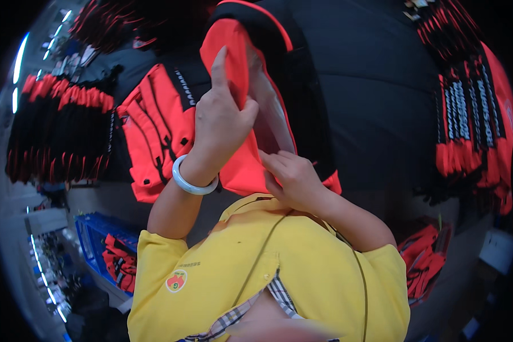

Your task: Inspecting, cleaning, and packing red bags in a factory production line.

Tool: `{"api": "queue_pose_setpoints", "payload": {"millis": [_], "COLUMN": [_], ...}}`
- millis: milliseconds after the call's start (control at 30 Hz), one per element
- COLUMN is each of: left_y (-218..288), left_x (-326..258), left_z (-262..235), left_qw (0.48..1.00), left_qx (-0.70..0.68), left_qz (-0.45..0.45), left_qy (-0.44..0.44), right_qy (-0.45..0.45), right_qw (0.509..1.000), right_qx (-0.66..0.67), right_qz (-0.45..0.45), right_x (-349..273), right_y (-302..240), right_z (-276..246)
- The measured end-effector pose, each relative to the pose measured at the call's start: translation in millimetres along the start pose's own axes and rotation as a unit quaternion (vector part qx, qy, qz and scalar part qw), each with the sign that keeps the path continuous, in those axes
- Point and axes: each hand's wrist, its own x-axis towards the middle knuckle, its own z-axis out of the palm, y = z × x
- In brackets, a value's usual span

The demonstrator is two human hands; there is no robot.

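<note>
Pointing lengthwise away, the bag (271,111) lies under a spread left grip (221,117), right grip (297,178) pinching its edge.

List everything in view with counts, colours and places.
Open bag: one, coral and black, centre
Second bag: one, coral and black, left of it
Stacks: several, coral and black, both sides
Crate: one, blue, lower left
Heaps: two, coral, in crate and lower right
Worktop: one, black, beneath bags
Lights: several, white, far left
Shirt: one, yellow, lower centre
Bangle: one, pale, left wrist
Left hand: one, bare, on open bag
Right hand: one, bare, on bag edge
</note>
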Motion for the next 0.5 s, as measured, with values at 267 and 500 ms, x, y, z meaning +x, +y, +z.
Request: {"api": "queue_pose_setpoints", "payload": {"millis": [267, 500], "left_y": [-1, -21], "left_x": [-75, -87], "left_z": [-52, -86], "left_qw": [0.988, 0.999], "left_qx": [-0.11, 0.0], "left_qz": [0.107, -0.023], "left_qy": [0.024, -0.034], "right_qy": [-0.068, -0.264], "right_qw": [0.983, 0.945], "right_qx": [0.161, 0.191], "right_qz": [-0.056, 0.029], "right_x": [99, 83], "right_y": [-26, -6], "right_z": [-13, 51]}}
